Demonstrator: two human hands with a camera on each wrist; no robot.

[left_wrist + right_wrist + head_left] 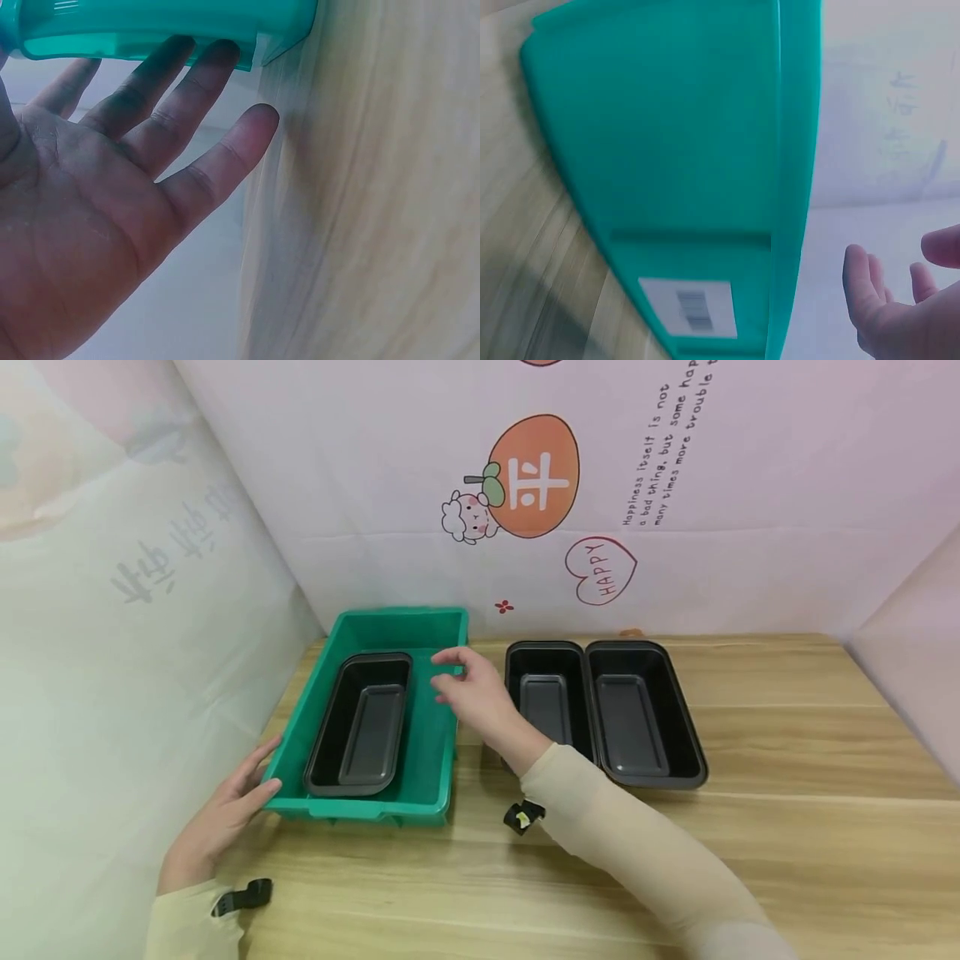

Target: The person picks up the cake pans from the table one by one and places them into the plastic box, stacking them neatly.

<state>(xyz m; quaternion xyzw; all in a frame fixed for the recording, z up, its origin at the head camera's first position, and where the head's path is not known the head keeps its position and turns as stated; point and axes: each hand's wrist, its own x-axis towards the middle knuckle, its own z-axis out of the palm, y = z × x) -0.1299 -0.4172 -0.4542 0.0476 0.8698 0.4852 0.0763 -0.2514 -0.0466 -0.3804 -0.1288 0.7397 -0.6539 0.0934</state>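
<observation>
A green plastic tray [429,752] stands on the left of the table, with one black loaf pan [371,739] lying in its left part. My left hand [225,814] is at the tray's front left corner. In the left wrist view its fingers are extended, their tips at the green wall [142,30]. Over the tray's right rim hovers my right hand [480,697], fingers loosely bent and holding nothing. In the right wrist view this hand [907,319] appears beyond the tray's outer side [660,150]. Two more black loaf pans, a left one [543,697] and a right one [633,727], stand side by side right of the tray; my right forearm partly covers the left one.
The wooden table [810,827] extends to the right and front. A printed white sheet [390,510] rises behind the tray and pans, and another sheet [135,693] borders the left side. A white barcode label [690,307] sits on the tray's side.
</observation>
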